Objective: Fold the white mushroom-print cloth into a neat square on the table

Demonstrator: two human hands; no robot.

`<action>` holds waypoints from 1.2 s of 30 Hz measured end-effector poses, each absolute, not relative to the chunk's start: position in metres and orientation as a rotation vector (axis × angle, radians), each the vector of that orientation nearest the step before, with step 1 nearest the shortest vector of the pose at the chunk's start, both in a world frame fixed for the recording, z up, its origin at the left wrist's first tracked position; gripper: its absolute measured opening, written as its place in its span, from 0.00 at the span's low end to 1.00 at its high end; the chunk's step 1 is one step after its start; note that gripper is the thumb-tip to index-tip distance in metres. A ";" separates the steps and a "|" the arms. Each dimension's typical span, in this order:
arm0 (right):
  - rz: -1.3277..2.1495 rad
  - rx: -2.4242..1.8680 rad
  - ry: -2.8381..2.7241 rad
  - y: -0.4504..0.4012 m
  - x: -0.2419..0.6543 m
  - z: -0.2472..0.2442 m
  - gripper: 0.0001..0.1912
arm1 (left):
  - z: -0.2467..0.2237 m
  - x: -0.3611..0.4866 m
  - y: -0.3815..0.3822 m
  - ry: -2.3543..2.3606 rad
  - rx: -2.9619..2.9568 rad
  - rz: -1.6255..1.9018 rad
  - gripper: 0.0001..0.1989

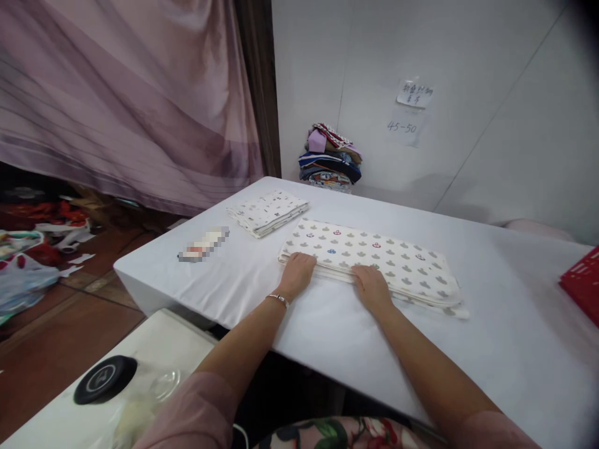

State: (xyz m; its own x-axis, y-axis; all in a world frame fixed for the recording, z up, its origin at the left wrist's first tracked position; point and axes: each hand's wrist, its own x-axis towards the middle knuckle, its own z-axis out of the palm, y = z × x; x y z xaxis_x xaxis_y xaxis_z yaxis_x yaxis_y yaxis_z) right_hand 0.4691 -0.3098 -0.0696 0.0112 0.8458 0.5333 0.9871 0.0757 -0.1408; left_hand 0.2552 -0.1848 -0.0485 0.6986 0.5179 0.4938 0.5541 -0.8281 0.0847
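A long folded white cloth [388, 252], printed with grey, red and blue motifs, lies in layers on the white-covered table. My left hand [299, 274], with a bracelet at the wrist, is closed over its front edge near the left end. Further along that edge, around its middle, my right hand [373, 287] grips the layers too. Fingers of both hands lie on top of the cloth; the thumbs are mostly hidden. Behind and to the left sits a smaller folded cloth [269, 211] with a similar small print, touched by neither hand.
A blurred-out flat item [204, 244] lies on the table [496, 349] at left. A stack of folded textiles [330, 159] stands behind the far edge. A red basket [583, 284] is at far right. A round black object [105, 380] rests on the white surface at lower left.
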 end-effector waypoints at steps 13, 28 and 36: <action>-0.376 -1.767 -1.933 -0.313 0.467 -0.066 0.14 | -0.052 0.252 -0.188 -0.758 -2.876 -0.753 0.10; -0.385 -1.682 -1.889 -0.312 0.466 -0.068 0.07 | -0.053 0.258 -0.187 -0.681 -2.806 -0.802 0.09; -0.399 -1.769 -1.908 -0.311 0.467 -0.071 0.08 | -0.053 0.258 -0.187 -0.729 -2.837 -0.816 0.08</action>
